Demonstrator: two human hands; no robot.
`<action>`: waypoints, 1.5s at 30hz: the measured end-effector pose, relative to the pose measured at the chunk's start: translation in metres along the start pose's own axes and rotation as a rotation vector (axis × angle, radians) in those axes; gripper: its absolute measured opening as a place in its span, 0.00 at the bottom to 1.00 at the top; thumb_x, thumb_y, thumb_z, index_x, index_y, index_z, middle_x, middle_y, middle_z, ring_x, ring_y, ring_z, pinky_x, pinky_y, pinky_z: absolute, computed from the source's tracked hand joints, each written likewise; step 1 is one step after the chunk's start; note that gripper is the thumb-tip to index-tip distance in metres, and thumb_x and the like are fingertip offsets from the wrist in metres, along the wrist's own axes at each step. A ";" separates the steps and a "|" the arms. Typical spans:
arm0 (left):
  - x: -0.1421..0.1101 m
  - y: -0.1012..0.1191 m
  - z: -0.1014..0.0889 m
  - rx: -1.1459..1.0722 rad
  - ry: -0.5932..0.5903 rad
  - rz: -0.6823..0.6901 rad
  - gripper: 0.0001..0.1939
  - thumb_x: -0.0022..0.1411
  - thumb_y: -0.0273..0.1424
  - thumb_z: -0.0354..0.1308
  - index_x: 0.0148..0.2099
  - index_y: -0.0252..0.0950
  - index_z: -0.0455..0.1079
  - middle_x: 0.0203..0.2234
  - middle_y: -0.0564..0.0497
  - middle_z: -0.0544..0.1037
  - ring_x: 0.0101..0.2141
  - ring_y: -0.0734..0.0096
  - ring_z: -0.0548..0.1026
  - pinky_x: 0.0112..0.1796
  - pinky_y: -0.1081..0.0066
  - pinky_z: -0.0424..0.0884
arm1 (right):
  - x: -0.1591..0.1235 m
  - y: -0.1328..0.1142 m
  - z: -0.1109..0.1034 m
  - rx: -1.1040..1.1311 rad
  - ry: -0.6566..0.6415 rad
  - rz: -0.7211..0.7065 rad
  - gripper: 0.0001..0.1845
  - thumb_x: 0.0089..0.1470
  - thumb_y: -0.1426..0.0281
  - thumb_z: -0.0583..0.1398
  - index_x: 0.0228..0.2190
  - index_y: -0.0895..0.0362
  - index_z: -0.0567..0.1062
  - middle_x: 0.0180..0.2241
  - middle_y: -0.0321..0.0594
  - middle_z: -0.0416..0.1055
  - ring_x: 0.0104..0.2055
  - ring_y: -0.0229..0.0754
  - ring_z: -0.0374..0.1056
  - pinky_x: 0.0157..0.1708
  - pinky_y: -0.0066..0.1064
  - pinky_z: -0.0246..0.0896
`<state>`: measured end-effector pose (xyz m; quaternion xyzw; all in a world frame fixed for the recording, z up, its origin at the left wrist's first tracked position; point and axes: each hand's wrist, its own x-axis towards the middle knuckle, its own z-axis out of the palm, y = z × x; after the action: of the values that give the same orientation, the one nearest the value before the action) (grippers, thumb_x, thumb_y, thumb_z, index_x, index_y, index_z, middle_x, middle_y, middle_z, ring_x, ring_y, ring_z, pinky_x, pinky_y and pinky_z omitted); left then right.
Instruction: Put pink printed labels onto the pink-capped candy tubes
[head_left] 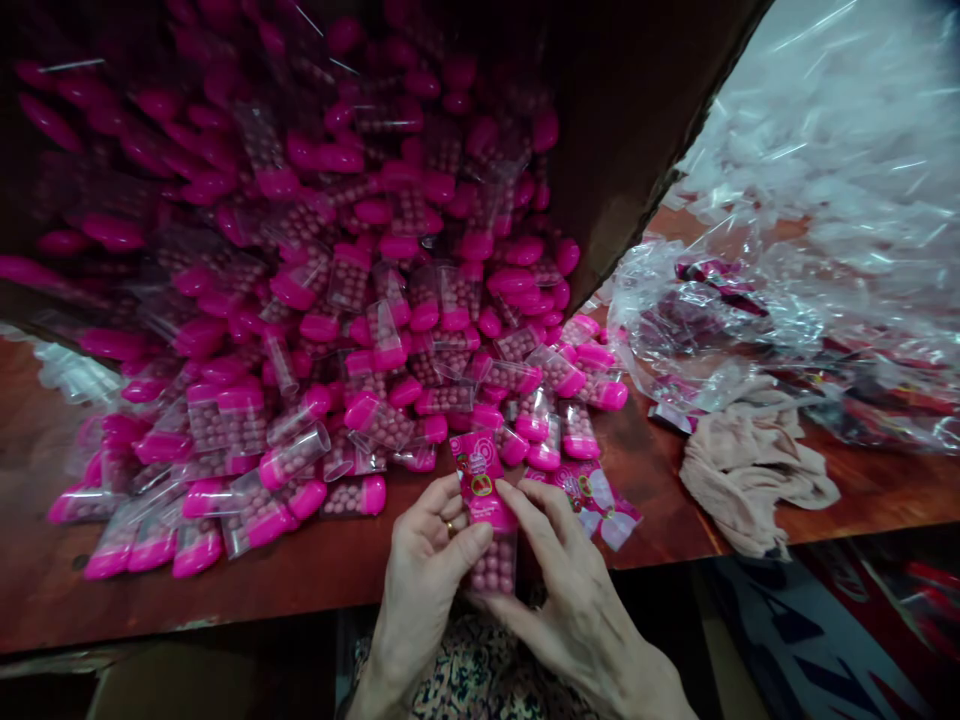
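Observation:
Just over the table's front edge, a small clear candy container (493, 568) full of pink balls is between my hands. A printed pink label sleeve (480, 468) stands at its far end, around or against the cap; I cannot tell how far it reaches over it. My left hand (431, 565) is closed on the container's left side, thumb on the front, a ring on one finger. My right hand (566, 580) is closed about its right side, with fingertips on the sleeve and the thumb by the near end. More printed sleeves (589, 500) lie flat behind my right hand.
A heap of pink-capped candy containers (390, 330) spills from a tipped cardboard box (630, 150) onto the reddish wooden table (315, 570). To the right lie a crumpled beige cloth (750, 470), clear plastic bags (720, 310) with printed sleeves, and a pile of clear plastic pieces (847, 130).

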<state>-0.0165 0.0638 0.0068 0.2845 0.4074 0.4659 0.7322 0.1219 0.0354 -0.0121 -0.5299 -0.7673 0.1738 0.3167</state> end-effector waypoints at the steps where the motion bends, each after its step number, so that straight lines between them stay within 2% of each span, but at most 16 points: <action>1: 0.000 0.001 0.000 0.021 0.000 -0.006 0.17 0.53 0.22 0.61 0.46 0.39 0.72 0.37 0.49 0.79 0.38 0.71 0.76 0.38 0.75 0.70 | 0.001 -0.001 0.000 -0.003 0.002 -0.002 0.38 0.44 0.73 0.62 0.56 0.60 0.56 0.47 0.52 0.59 0.50 0.52 0.62 0.44 0.42 0.69; 4: -0.002 0.002 0.001 0.071 0.006 -0.043 0.15 0.51 0.23 0.63 0.43 0.38 0.74 0.30 0.51 0.79 0.30 0.73 0.76 0.31 0.77 0.70 | 0.001 -0.002 0.000 -0.010 0.042 -0.018 0.33 0.43 0.73 0.61 0.52 0.61 0.59 0.45 0.52 0.60 0.48 0.52 0.63 0.41 0.42 0.70; 8: -0.007 0.004 0.002 0.128 -0.007 -0.125 0.10 0.51 0.25 0.63 0.39 0.36 0.76 0.18 0.54 0.75 0.17 0.77 0.69 0.22 0.76 0.68 | -0.001 -0.002 -0.001 -0.036 0.090 -0.055 0.31 0.41 0.70 0.60 0.49 0.61 0.60 0.43 0.51 0.62 0.46 0.54 0.64 0.39 0.44 0.69; 15: -0.017 -0.001 0.004 0.188 0.020 -0.152 0.06 0.47 0.26 0.66 0.32 0.35 0.77 0.14 0.55 0.71 0.15 0.76 0.69 0.19 0.76 0.68 | -0.009 -0.004 0.000 -0.034 0.205 -0.150 0.32 0.39 0.73 0.60 0.48 0.58 0.60 0.37 0.47 0.66 0.40 0.52 0.66 0.37 0.45 0.68; 20: -0.016 -0.010 0.000 0.151 0.000 -0.138 0.03 0.51 0.27 0.63 0.32 0.34 0.74 0.15 0.55 0.71 0.16 0.78 0.68 0.19 0.78 0.67 | -0.009 -0.001 0.004 -0.016 0.183 -0.176 0.29 0.40 0.74 0.60 0.47 0.58 0.61 0.36 0.47 0.67 0.41 0.51 0.66 0.39 0.46 0.67; 23: -0.010 -0.014 -0.005 0.045 -0.002 -0.089 0.09 0.53 0.26 0.62 0.39 0.35 0.72 0.24 0.53 0.77 0.22 0.79 0.72 0.27 0.78 0.70 | -0.004 0.003 0.002 0.057 0.126 -0.089 0.31 0.40 0.73 0.62 0.49 0.59 0.62 0.40 0.48 0.66 0.44 0.52 0.65 0.41 0.45 0.67; 26: -0.003 -0.012 -0.010 -0.018 0.041 -0.028 0.17 0.53 0.24 0.62 0.47 0.36 0.69 0.34 0.50 0.78 0.29 0.77 0.75 0.35 0.76 0.70 | 0.002 0.004 -0.006 0.292 -0.045 0.038 0.41 0.35 0.65 0.68 0.52 0.58 0.62 0.47 0.49 0.65 0.49 0.53 0.64 0.45 0.43 0.66; 27: -0.002 -0.011 -0.011 -0.010 0.048 -0.030 0.19 0.53 0.23 0.62 0.48 0.36 0.68 0.35 0.49 0.78 0.29 0.77 0.75 0.36 0.75 0.71 | 0.005 0.003 -0.007 0.398 -0.076 0.102 0.40 0.35 0.63 0.69 0.51 0.56 0.64 0.47 0.47 0.66 0.50 0.52 0.64 0.45 0.42 0.66; 28: -0.001 -0.009 -0.012 0.007 0.043 -0.045 0.21 0.53 0.23 0.63 0.50 0.36 0.67 0.35 0.48 0.78 0.27 0.77 0.75 0.34 0.75 0.71 | 0.008 0.003 -0.008 0.506 -0.073 0.191 0.34 0.39 0.61 0.67 0.49 0.55 0.67 0.46 0.45 0.67 0.48 0.50 0.66 0.44 0.39 0.66; 30: 0.001 -0.007 -0.014 0.049 0.010 -0.109 0.25 0.52 0.24 0.63 0.52 0.36 0.63 0.33 0.48 0.78 0.22 0.76 0.74 0.27 0.74 0.72 | 0.013 0.002 -0.005 0.688 0.008 0.410 0.14 0.50 0.62 0.61 0.39 0.55 0.73 0.37 0.40 0.72 0.39 0.43 0.70 0.37 0.33 0.68; 31: 0.001 -0.006 -0.015 0.065 -0.002 -0.140 0.28 0.51 0.24 0.63 0.54 0.36 0.61 0.32 0.48 0.78 0.21 0.75 0.74 0.24 0.74 0.72 | 0.016 0.002 -0.002 0.747 0.063 0.496 0.09 0.53 0.64 0.59 0.34 0.55 0.74 0.32 0.38 0.72 0.33 0.39 0.70 0.32 0.29 0.67; 32: 0.001 -0.005 -0.015 0.076 -0.010 -0.165 0.31 0.51 0.24 0.63 0.56 0.37 0.59 0.31 0.48 0.78 0.20 0.74 0.74 0.22 0.74 0.71 | 0.019 0.002 0.001 0.779 0.117 0.556 0.09 0.54 0.64 0.58 0.30 0.56 0.75 0.27 0.36 0.72 0.29 0.37 0.68 0.29 0.27 0.66; 34: 0.002 -0.006 -0.015 0.087 -0.021 -0.196 0.35 0.50 0.24 0.63 0.58 0.37 0.55 0.30 0.48 0.78 0.20 0.72 0.74 0.19 0.74 0.70 | 0.023 0.003 0.009 0.771 0.207 0.594 0.09 0.52 0.65 0.60 0.25 0.57 0.75 0.23 0.35 0.71 0.25 0.36 0.67 0.26 0.26 0.65; 37: 0.001 -0.008 -0.014 0.074 -0.039 -0.213 0.36 0.48 0.23 0.64 0.58 0.38 0.55 0.33 0.47 0.78 0.23 0.70 0.75 0.22 0.73 0.72 | 0.027 0.009 0.018 0.695 0.331 0.585 0.06 0.49 0.67 0.62 0.26 0.57 0.77 0.25 0.36 0.74 0.28 0.38 0.69 0.29 0.29 0.67; 41: -0.001 -0.012 -0.016 0.064 -0.018 -0.239 0.24 0.48 0.24 0.64 0.48 0.37 0.62 0.31 0.49 0.78 0.22 0.72 0.75 0.21 0.74 0.71 | 0.028 0.018 0.023 0.579 0.363 0.587 0.10 0.50 0.68 0.62 0.36 0.56 0.78 0.26 0.37 0.75 0.27 0.38 0.70 0.31 0.32 0.69; 45: -0.001 -0.018 -0.020 0.062 0.129 -0.198 0.15 0.50 0.26 0.64 0.39 0.34 0.64 0.27 0.50 0.77 0.23 0.72 0.76 0.24 0.73 0.72 | 0.023 0.017 0.022 0.264 0.353 0.433 0.12 0.55 0.69 0.58 0.40 0.57 0.76 0.31 0.41 0.76 0.31 0.41 0.72 0.34 0.36 0.71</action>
<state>-0.0256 0.0564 -0.0173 0.2349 0.4939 0.3957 0.7377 0.1133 0.0645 -0.0318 -0.6573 -0.5404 0.2407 0.4669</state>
